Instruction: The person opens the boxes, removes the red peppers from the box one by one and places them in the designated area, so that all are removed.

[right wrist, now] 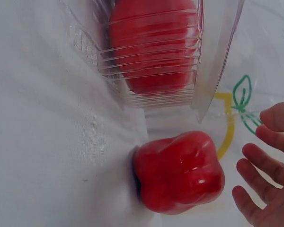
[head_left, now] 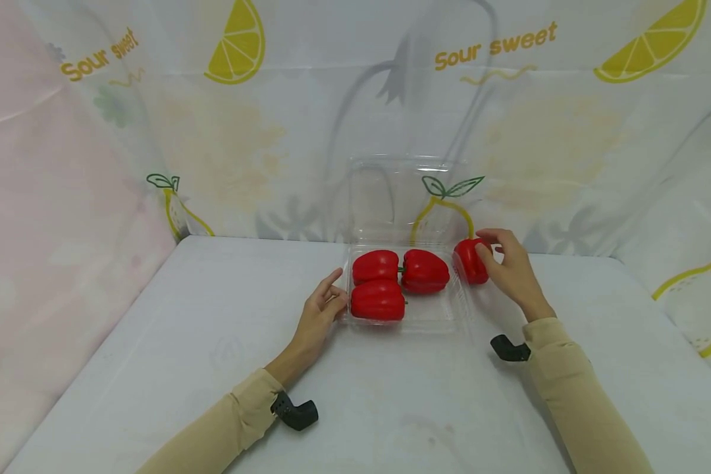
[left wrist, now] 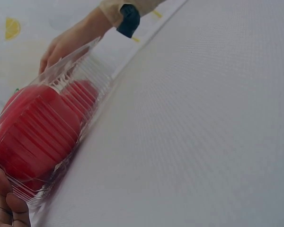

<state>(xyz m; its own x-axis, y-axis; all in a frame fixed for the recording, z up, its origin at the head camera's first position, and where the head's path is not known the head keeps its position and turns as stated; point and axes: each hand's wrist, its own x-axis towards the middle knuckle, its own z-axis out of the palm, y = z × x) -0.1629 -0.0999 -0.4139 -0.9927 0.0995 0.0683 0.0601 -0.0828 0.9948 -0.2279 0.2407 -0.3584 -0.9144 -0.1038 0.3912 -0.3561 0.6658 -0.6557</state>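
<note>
A clear plastic clamshell box (head_left: 429, 318) stands on the table with its lid (head_left: 385, 197) raised at the back. Three red bell peppers lie inside: one at the back left (head_left: 374, 266), one at the back right (head_left: 425, 272), one at the front left (head_left: 377, 301). My left hand (head_left: 315, 322) rests at the box's left side, fingers loosely bent against its wall. Another red bell pepper (right wrist: 180, 172) sits on the table just right of the box. Beside it, my right hand (right wrist: 277, 198) has its fingers spread, apart from the pepper in the right wrist view.
A white cloth covers the table (head_left: 243, 283). Behind it hangs a curtain (head_left: 308, 118) printed with lemons and lettering, close to the raised lid. Black wrist cameras sit at the left sleeve (head_left: 243, 405) and the right sleeve (head_left: 569, 382).
</note>
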